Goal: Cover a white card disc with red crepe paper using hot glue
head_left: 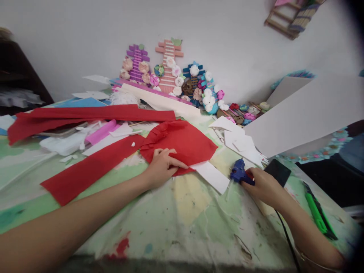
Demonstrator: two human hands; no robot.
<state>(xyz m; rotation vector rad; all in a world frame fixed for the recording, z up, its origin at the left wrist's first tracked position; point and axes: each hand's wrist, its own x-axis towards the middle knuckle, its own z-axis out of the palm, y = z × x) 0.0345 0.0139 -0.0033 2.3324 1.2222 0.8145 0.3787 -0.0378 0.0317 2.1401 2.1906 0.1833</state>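
My left hand (162, 167) rests on the near edge of a red crepe paper piece (190, 140), its fingers pressing a folded edge down. Gathered pleats run along that piece's left side. From under it a white card strip (212, 177) sticks out towards the right. My right hand (265, 187) is wrapped around the handle of a dark blue glue gun (239, 171), held just right of the white strip with its nozzle towards the table. A long red crepe paper strip (91, 170) trails to the left of the gathered piece.
Behind lies another red strip (113, 112), with a pink paper roll (101, 132) in front. Flower-decorated stick crafts (169, 68) lean on the wall. White card pieces (239, 140), a black phone-like slab (277, 171) and a green cutter (317, 212) lie right. A cord (287, 235) hangs near my right wrist.
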